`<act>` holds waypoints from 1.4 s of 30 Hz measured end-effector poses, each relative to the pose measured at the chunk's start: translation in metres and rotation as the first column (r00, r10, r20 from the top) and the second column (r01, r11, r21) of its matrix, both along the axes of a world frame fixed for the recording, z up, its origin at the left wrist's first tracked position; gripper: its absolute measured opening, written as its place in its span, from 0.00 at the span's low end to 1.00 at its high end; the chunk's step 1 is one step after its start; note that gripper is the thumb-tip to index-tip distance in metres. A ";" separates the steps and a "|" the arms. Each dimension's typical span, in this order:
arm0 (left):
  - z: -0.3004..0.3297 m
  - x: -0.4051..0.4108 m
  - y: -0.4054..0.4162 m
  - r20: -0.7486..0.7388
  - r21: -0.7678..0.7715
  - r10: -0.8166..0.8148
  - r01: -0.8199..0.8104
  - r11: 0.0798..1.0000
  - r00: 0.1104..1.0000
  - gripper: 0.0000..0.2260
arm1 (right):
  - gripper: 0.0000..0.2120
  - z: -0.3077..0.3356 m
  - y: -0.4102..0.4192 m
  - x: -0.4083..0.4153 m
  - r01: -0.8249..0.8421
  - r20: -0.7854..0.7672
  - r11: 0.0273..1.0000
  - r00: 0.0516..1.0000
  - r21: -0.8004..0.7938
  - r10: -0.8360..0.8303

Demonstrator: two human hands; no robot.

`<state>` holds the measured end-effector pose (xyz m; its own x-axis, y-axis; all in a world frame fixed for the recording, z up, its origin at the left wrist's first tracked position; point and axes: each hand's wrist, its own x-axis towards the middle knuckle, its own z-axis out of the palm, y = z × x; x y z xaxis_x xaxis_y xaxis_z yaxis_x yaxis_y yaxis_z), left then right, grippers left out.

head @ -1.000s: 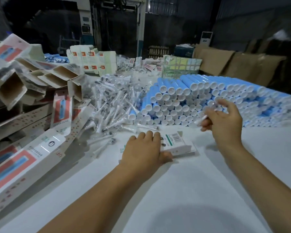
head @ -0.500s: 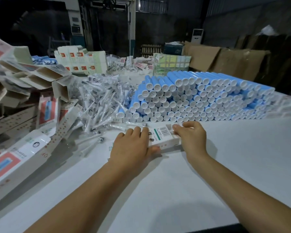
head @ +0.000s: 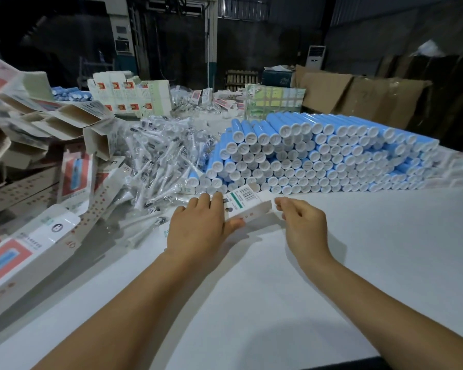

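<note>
A small white carton [head: 247,205] with a barcode and a green stripe sits tilted on the white table [head: 358,263] in front of me. My left hand [head: 198,227] grips its left part, fingers over the top and thumb along the near side. My right hand [head: 302,222] has its fingers curled and its fingertips at the carton's right end flap. What the right fingers pinch is hidden.
A wide stack of blue tubes with white caps [head: 318,156] lies behind the carton. A heap of bagged toothbrush heads [head: 161,161] sits to its left. Opened and flat red-and-white cartons [head: 24,236] pile up along the left edge. Brown cardboard [head: 358,94] stands at the back right.
My right hand came down from the blue tube stack to the carton's right end. The left hand stayed on the carton, which now sits tilted up at its right end.
</note>
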<state>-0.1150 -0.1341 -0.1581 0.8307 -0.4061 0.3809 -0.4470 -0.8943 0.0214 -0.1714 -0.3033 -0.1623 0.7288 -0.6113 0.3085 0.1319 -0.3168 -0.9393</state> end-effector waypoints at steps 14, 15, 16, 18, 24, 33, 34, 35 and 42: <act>-0.007 -0.004 -0.004 0.097 0.029 -0.010 0.007 1.000 0.995 0.31 | 0.16 -0.005 0.014 -0.006 -0.121 0.004 0.973 0.992 -0.198 0.124; -0.007 -0.004 -0.003 0.105 0.034 -0.009 0.006 0.999 0.994 0.31 | 0.17 -0.004 0.012 -0.005 -0.121 0.001 0.974 0.992 -0.192 0.123; -0.008 -0.005 -0.003 0.116 0.043 -0.010 0.005 0.999 0.993 0.31 | 0.18 -0.004 0.011 -0.005 -0.120 -0.010 0.975 0.993 -0.186 0.121; -0.010 -0.006 -0.003 0.144 0.071 -0.023 0.013 0.997 0.989 0.31 | 0.21 -0.001 0.009 -0.002 -0.136 -0.055 0.974 0.990 -0.183 0.128; -0.014 -0.012 -0.008 0.192 0.171 -0.081 0.048 0.984 0.978 0.36 | 0.23 -0.003 0.005 0.009 -0.212 -0.196 0.968 0.963 -0.136 0.184; -0.011 -0.015 -0.010 0.197 0.148 -0.073 0.044 0.988 0.978 0.37 | 0.11 -0.001 0.009 0.005 -0.207 -0.090 0.978 0.975 -0.026 0.204; -0.011 -0.015 -0.009 0.195 0.145 -0.077 0.049 0.988 0.978 0.36 | 0.11 0.000 0.008 0.005 -0.228 -0.088 0.974 0.970 -0.004 0.226; -0.011 -0.014 -0.009 0.193 0.141 -0.077 0.050 0.989 0.978 0.36 | 0.12 0.001 0.009 0.004 -0.248 -0.090 0.969 0.965 0.001 0.247; -0.007 -0.010 -0.009 0.144 0.026 -0.027 0.024 0.999 0.989 0.37 | 0.27 0.011 -0.002 0.004 0.041 0.012 0.978 0.999 0.203 -0.045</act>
<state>-0.1249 -0.1435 -0.1649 0.7567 -0.4373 0.4860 -0.4666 -0.8819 -0.0671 -0.1679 -0.3049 -0.1512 0.6963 -0.6931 0.1864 0.1383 -0.1254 -0.9824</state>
